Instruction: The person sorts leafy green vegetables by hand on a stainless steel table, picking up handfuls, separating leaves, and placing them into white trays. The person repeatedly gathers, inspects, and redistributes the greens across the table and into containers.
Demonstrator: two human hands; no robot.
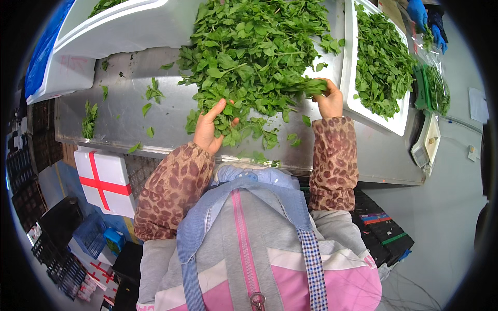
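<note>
A big heap of leafy green herb sprigs point(253, 58) lies on a stainless steel table point(128, 112). My left hand point(210, 126) is at the near left edge of the heap, its thumb and fingers curled around some sprigs. At the heap's right side, my right hand point(330, 101) pinches the end of a bunch of leafy stems point(307, 86) that points left over the heap. Loose leaves and small sprigs point(154, 92) are scattered left of the heap, and a small bunch point(90, 120) lies near the left end of the table.
A white foam box full of herbs point(383, 62) stands at the right, beside a weighing scale point(426, 142). Another white foam box point(128, 35) is at the upper left. At the upper right, a co-worker's blue-gloved hands point(418, 15) are near a clear bag of herbs point(437, 87).
</note>
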